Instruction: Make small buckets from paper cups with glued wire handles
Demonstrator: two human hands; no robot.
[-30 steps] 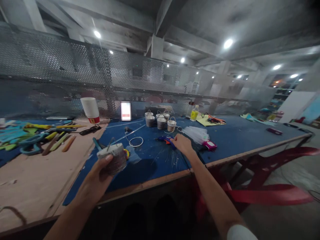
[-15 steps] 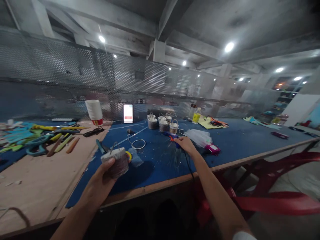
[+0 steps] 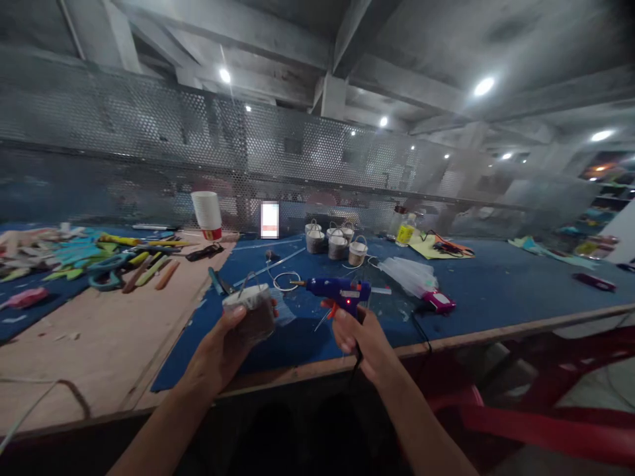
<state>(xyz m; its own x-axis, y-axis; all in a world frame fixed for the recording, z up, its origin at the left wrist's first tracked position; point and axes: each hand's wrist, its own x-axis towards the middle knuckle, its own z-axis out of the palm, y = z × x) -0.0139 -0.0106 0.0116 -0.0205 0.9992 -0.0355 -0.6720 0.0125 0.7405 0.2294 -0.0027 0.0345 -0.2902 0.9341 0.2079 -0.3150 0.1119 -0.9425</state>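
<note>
Craft workshop, factory-floor type. Long bench [image 3: 496, 291] with a blue mat and ply board [image 3: 99, 337], littered with hand tools [image 3: 143, 271], wire loop [image 3: 286, 281], glue gun [image 3: 337, 289] and a row of small buckets [image 3: 338, 246]. Perforated metal screen [image 3: 149, 125] behind. Bare concrete beams [image 3: 278, 33] and ceiling lights [image 3: 483, 86] overhead. Red plastic chairs [image 3: 520, 423] at the edge.

Hidden in right hand [image 3: 358, 337]: glue gun [image 3: 337, 289] grip; upright card [image 3: 269, 220] pixelated.

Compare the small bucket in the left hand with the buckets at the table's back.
The held bucket is tilted in the left hand; the back buckets stand upright on the blue mat. It is single; they cluster as four. All have wire handles.
</note>
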